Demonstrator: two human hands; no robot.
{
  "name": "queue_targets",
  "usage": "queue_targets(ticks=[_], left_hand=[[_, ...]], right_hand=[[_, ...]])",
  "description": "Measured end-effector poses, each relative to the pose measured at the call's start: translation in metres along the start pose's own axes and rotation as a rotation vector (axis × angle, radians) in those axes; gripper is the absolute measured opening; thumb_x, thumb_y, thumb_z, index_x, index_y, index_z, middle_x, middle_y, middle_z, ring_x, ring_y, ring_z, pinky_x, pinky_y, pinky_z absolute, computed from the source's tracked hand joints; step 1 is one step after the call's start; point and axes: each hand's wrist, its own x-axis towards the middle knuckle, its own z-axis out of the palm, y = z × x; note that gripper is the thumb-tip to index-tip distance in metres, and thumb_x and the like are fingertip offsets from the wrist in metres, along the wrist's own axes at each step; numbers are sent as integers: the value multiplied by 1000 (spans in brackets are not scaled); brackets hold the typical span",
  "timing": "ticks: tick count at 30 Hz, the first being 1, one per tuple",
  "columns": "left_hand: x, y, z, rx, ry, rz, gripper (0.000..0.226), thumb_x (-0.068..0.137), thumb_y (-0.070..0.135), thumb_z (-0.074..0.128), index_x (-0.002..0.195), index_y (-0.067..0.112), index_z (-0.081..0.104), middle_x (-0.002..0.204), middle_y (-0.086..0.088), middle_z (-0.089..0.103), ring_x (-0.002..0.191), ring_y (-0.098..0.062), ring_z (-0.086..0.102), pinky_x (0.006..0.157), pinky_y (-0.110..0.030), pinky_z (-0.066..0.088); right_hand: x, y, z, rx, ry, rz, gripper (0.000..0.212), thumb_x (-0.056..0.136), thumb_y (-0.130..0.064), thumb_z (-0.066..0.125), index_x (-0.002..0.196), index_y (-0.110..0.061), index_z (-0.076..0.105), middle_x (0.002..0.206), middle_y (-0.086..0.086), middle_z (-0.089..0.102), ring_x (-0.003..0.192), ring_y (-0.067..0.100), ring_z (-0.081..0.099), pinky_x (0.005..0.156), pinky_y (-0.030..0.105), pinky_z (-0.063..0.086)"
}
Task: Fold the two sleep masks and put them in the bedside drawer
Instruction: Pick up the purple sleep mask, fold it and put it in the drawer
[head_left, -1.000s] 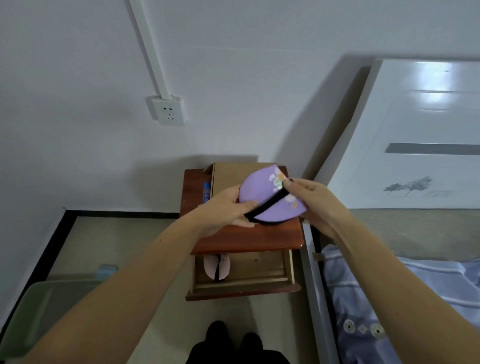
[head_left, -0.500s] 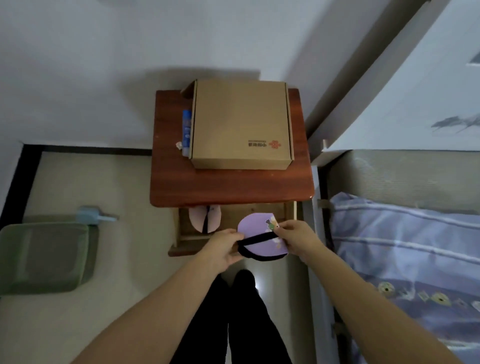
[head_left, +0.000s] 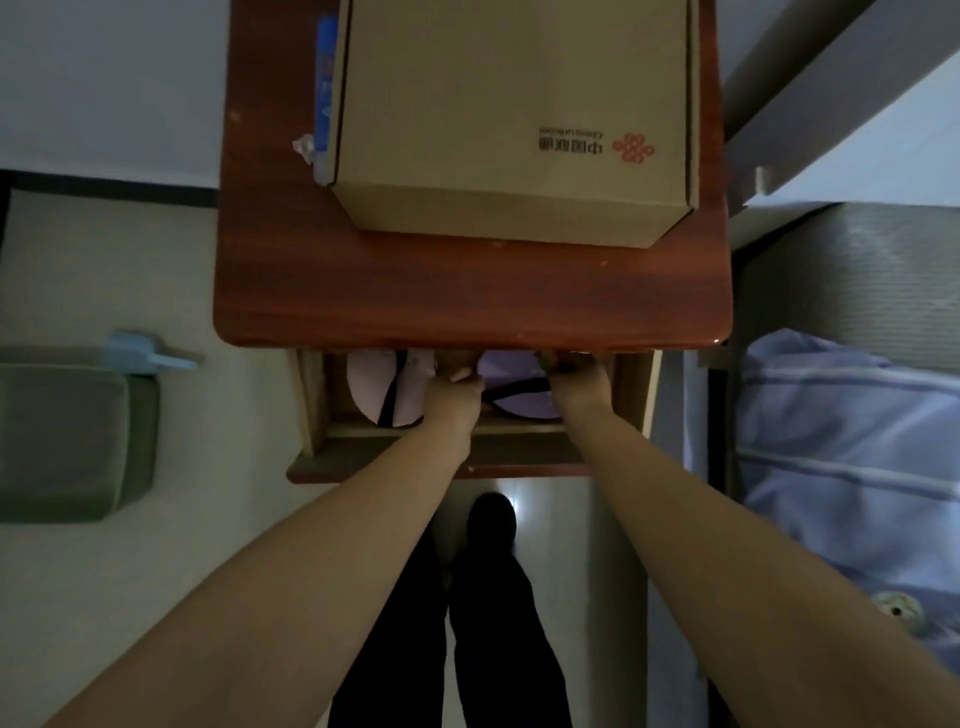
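Observation:
The bedside drawer (head_left: 436, 462) stands pulled out under the reddish nightstand top (head_left: 467, 296). A folded pink sleep mask (head_left: 374, 387) with a black strap lies in its left part. The folded purple sleep mask (head_left: 511, 384) with a black strap is down inside the drawer's right part, held between both hands. My left hand (head_left: 453, 397) grips its left edge and my right hand (head_left: 576, 382) grips its right edge. The fingertips of both hands are partly hidden under the nightstand top.
A cardboard box (head_left: 514, 114) and a blue tube (head_left: 326, 88) sit on the nightstand. A green bin (head_left: 72, 441) with a blue dustpan (head_left: 140, 356) stands on the floor at left. The bed with a purple quilt (head_left: 841, 467) lies at right. My legs (head_left: 483, 613) are below the drawer.
Both hands carried the purple mask from above the nightstand down in front of it and into the open drawer. The camera tilted down and moved closer.

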Motion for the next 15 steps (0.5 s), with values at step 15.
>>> queue_targets(ticks=[15], left_hand=[[-91, -69, -78, -560, -59, -342, 34, 94, 7, 48, 125, -6, 49, 94, -19, 63, 85, -27, 63, 87, -36, 49]], right_hand=[[-97, 57, -36, 411, -60, -13, 31, 93, -18, 52, 123, -21, 51, 104, -5, 56, 96, 14, 58, 87, 32, 50]])
